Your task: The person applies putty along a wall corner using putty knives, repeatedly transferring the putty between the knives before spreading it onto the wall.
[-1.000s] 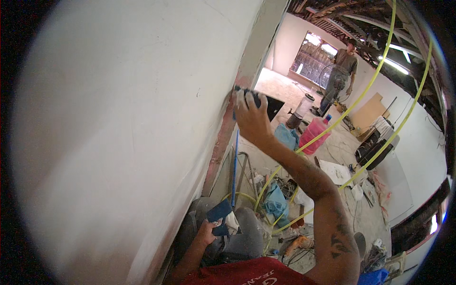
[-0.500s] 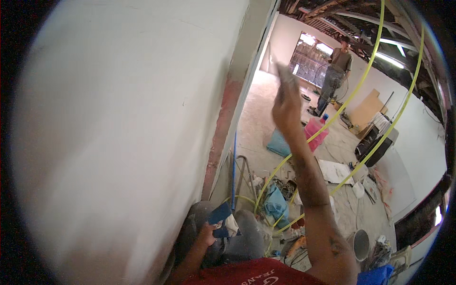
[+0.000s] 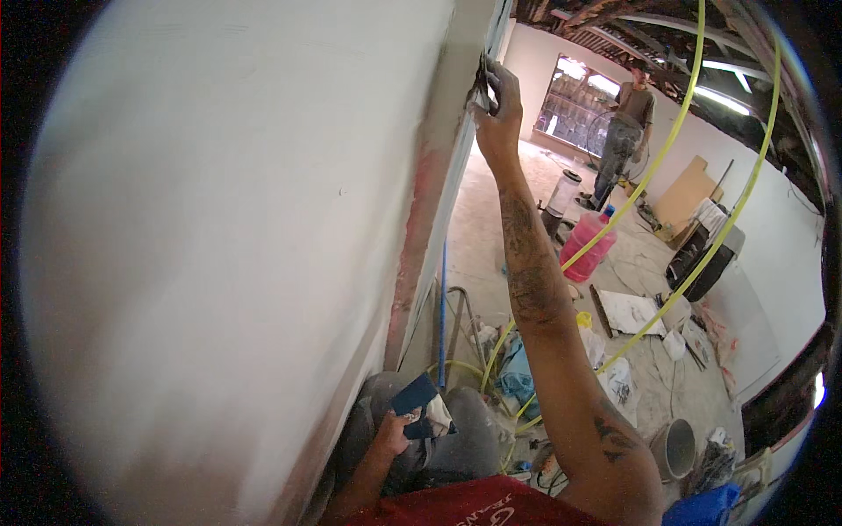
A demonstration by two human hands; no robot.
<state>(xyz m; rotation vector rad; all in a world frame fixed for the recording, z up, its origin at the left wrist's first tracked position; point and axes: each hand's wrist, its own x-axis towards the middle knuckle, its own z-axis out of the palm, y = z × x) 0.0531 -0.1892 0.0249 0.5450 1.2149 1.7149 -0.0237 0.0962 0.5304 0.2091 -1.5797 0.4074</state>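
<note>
My right hand (image 3: 500,103) is raised to the upper edge of the wall's end, fingers closed on a putty knife (image 3: 480,89). Only part of its thin blade shows against the edge. Down by my knees, my left hand (image 3: 392,433) grips a flat dark blue plate (image 3: 416,396) with a cream-coloured lump of putty (image 3: 438,415) on it. The broad white wall (image 3: 219,219) fills the left side. Along its end runs a grey strip with a reddish, rough patch (image 3: 410,250).
Two yellow hoses (image 3: 680,131) hang across the right. Behind my arm stand a pink jug (image 3: 589,245), a white board (image 3: 628,312) and a grey bucket (image 3: 674,449). A blue pole (image 3: 443,307) rises beside the wall. Another person (image 3: 625,127) stands at the back.
My right hand has moved up and left, bringing the putty knife from open air to the wall's edge. My left hand stays low with the plate, shifted slightly right in view.
</note>
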